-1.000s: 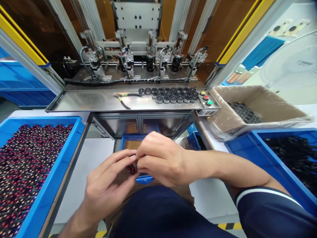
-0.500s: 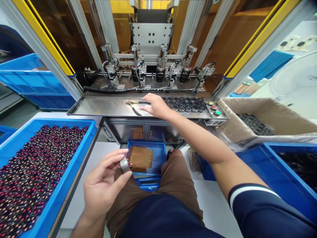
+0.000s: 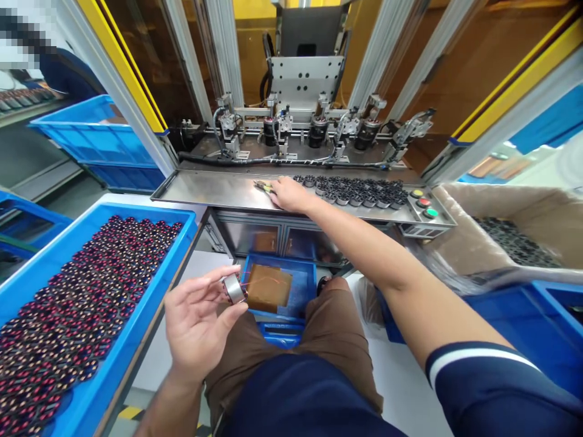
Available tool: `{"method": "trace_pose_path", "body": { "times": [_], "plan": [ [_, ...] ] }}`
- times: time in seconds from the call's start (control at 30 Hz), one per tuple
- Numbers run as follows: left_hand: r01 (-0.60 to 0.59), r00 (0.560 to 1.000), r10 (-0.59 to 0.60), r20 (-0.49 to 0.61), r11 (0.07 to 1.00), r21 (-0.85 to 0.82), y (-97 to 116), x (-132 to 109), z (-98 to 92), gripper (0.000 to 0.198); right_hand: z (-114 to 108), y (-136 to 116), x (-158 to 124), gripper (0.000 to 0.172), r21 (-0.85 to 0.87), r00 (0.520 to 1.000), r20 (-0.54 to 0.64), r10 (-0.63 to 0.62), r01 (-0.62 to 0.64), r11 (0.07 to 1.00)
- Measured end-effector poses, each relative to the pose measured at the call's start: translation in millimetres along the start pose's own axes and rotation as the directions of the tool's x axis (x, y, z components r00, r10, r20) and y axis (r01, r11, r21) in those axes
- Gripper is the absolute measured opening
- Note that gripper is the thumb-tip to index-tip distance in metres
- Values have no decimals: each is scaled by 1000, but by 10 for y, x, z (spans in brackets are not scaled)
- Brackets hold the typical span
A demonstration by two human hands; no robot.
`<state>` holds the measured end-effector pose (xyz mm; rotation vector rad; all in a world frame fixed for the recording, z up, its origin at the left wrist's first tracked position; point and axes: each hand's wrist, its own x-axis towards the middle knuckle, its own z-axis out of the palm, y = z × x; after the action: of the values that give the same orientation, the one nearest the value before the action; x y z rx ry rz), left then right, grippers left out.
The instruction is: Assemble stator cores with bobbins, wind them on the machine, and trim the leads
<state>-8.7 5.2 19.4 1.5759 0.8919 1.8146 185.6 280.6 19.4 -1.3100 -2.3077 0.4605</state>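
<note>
Between the thumb and fingers of my left hand (image 3: 195,321) is a small motor stator (image 3: 234,289), a silver ring with dark and red windings. Thin reddish wires trail from it to the right. My right hand (image 3: 291,193) reaches to the metal tray (image 3: 204,187) and closes over the handles of a pair of pliers (image 3: 265,187). Their jaws point left; most of the handles are hidden under the fingers. Just right of that hand, rows of black-topped stators (image 3: 359,191) stand on the tray.
A blue bin (image 3: 189,224) full of wound stators lies at left. Behind the tray is a machine with several clamping stations (image 3: 319,130). Coloured push buttons (image 3: 424,203) sit at the tray's right end, beside a lined carton (image 3: 455,200) of dark parts. Below is a blue crate (image 3: 310,285) with cardboard.
My right hand has come down from an open reach and closed on the pliers' handles. The stator in my left hand has turned, showing its wires. The view has shifted left.
</note>
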Motion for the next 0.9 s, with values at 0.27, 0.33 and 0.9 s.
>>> {"method": "trace_pose_path", "body": {
  "times": [0.27,0.33,0.9],
  "plan": [
    [-146,989,138,50,965,216,-69,-92,-11,47,55,-230,-1183,41,493,1000,-11,21,-13,870],
    [-153,988,142,58,952,265,-96,-85,-7,48,180,-344,-1716,39,703,1000,1,-24,16,711],
    [52,997,-58,50,993,109,-44,-19,370,32,311,-864,-2668,72,648,930,-214,-299,364,669]
  ]
}}
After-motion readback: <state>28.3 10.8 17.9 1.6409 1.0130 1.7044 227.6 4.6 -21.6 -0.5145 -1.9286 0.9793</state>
